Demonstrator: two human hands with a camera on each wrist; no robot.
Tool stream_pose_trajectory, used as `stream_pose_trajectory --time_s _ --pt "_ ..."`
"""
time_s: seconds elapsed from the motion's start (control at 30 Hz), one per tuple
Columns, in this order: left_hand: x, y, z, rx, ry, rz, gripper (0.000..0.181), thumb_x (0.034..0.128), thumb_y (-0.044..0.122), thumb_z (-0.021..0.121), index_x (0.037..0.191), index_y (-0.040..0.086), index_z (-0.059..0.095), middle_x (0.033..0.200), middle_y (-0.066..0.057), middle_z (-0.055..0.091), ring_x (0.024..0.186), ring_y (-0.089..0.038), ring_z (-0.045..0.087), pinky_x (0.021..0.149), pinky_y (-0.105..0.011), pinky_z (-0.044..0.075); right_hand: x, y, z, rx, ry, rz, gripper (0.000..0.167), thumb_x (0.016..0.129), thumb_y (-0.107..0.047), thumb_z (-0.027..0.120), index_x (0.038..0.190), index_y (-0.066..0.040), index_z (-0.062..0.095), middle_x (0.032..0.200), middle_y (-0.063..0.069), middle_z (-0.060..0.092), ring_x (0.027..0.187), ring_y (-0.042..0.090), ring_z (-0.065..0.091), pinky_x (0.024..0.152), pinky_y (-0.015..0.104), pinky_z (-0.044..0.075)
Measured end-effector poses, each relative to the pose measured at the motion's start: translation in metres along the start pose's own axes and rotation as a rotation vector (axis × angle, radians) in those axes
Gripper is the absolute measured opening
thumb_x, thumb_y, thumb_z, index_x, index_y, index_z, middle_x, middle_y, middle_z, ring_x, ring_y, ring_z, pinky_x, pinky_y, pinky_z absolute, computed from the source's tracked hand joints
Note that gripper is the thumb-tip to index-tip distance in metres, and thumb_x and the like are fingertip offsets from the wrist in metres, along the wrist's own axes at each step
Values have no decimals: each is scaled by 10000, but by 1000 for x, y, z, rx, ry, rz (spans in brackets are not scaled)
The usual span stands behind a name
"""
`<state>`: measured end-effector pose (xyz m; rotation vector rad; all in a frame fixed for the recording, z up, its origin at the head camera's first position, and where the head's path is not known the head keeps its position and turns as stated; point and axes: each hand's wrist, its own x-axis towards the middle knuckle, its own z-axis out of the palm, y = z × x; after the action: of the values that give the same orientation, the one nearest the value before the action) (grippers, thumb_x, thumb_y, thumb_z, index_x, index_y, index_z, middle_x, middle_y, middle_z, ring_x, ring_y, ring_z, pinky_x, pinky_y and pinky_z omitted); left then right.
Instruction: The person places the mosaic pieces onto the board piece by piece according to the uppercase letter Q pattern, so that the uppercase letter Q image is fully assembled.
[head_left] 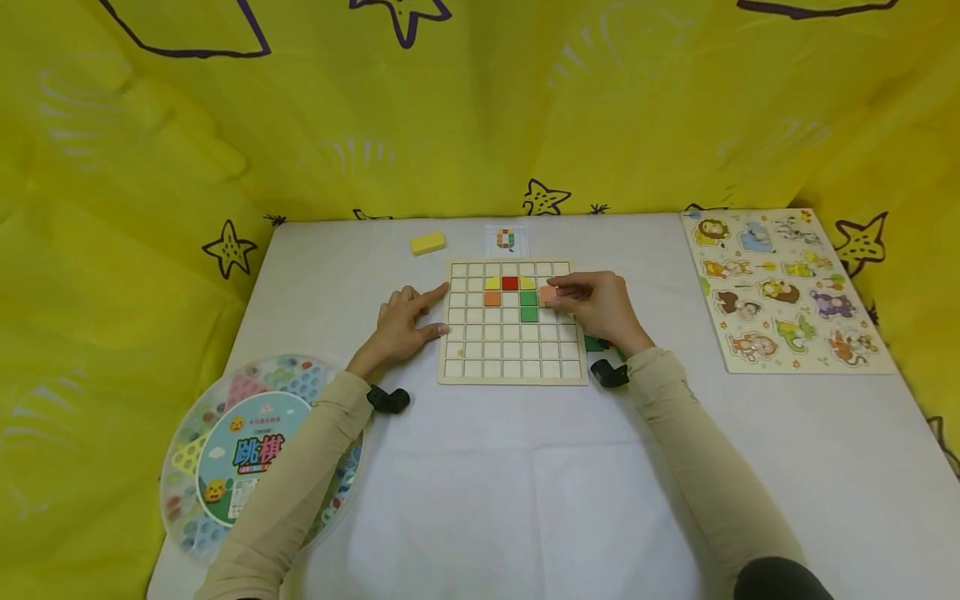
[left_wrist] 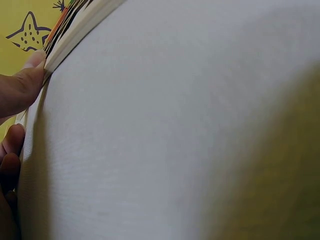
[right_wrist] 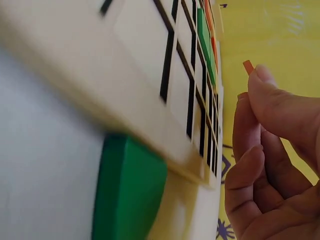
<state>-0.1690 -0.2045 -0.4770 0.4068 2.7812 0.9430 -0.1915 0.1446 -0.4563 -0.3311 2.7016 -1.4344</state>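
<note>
Pinching a flat, square orange tile [head_left: 548, 295]

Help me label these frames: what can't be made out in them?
Round box, head: partly hidden by left sleeve.
Pattern card, head: fine detail too small.
Orange tile, right wrist: partly hidden by right grip.
Green block, right wrist: cut by bottom edge.
Left grip, left wrist: cut by left edge.

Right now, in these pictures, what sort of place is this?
Probably a play area set up on a table: it holds a gridded board with coloured tiles, an animal puzzle and a round game set.
</note>
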Motion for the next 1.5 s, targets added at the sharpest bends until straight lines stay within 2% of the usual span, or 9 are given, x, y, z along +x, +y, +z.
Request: stream_pose_trajectory --time_s 0.3,0.5,0.77,1.03,1.23,1.5 --pt "1 0 0 -3 -7 -15 744 982 304 772 1637 217 429 1047 -99 486 955 -277 357 861 -400 215 8 -16 17 5 -52 -13 299 885 -131 877 1169 -56 822 1077 151 805 881 251 731 727 225 527" --pt "1 0 0 -6 -8 -21 750 978 302 777 1637 224 428 1046 -93 481 961 -273 354 867 -403 214 11 -24 30 -12 -92 -8 279 887 -173 882 1142 -70 834 1092 127 797 837 222 669 727 297 509" --pt "1 0 0 -12 -7 -27 751 975 299 779 1637 231 429 1044 -92 478 961 -272 352 863 -399 208 15 -29 48 -90 -146 -64 310 859 -165 906 1147 -75 835 1043 141 785 752 200 597 693 291 460" --pt "1 1 0 -3 -11 -17 742 981 300 772 1635 216 432 1041 -99 482 964 -279 358 863 -402 212 14 -39 58 -183 -177 -53 316 871 -224 901 1158 -108 838 1013 88 751 872 237 578 758 343 429" --pt "0 1 0 -5 -4 -8 736 980 293 772 1631 202 438 1029 -99 475 956 -280 357 860 -402 212 16 -40 62 -206 -167 -65 344 837 -227 929 1148 -110 842 954 78 727 818 227 559 702 342 420" --pt "1 -1 0 -5 0 -2 741 977 289 775 1631 203 437 1039 -102 485 954 -279 360 860 -404 219 15 -42 64 -195 -185 -73 344 837 -229 930 1150 -117 843 1014 83 748 821 222 557 684 343 421"
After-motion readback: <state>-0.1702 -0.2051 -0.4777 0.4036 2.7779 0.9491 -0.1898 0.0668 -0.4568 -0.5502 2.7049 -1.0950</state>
